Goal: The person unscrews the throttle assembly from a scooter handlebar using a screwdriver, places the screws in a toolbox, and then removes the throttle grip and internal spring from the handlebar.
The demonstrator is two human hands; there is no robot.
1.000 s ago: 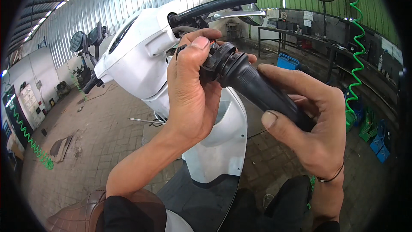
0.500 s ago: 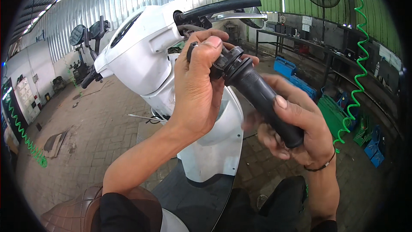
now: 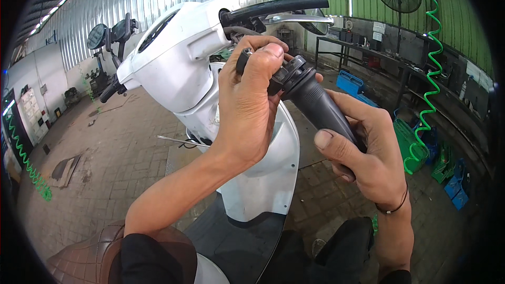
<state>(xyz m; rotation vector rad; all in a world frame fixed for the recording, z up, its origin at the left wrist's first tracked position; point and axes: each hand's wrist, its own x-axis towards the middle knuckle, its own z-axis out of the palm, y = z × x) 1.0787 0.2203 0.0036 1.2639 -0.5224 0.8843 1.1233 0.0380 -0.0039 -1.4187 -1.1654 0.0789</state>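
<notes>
Between my two hands is a black rubber throttle grip (image 3: 323,106), off the scooter and slanting down to the right. My left hand (image 3: 250,89) is closed round the dark throttle housing (image 3: 286,76) at its upper end, thumb on top. My right hand (image 3: 371,150) wraps the grip's lower end, its thumb lying along the near side. Beyond them stands a white scooter (image 3: 181,58). Its bare black handlebar tube (image 3: 279,8) sticks out to the right, with a silver brake lever (image 3: 297,19) just below. My left fingers partly hide the housing and any cable at it.
A brown seat (image 3: 89,252) and black footboard (image 3: 231,236) lie below my arms. Blue toolboxes (image 3: 355,87) and a green one (image 3: 407,137) stand on the paved floor at right, before a long workbench (image 3: 357,50). A green coiled air hose (image 3: 434,73) hangs there.
My right hand has shifted its hold on the grip: its fingers now wrap round it and the thumb lies lower. The left hand keeps its hold. The view has shifted slightly.
</notes>
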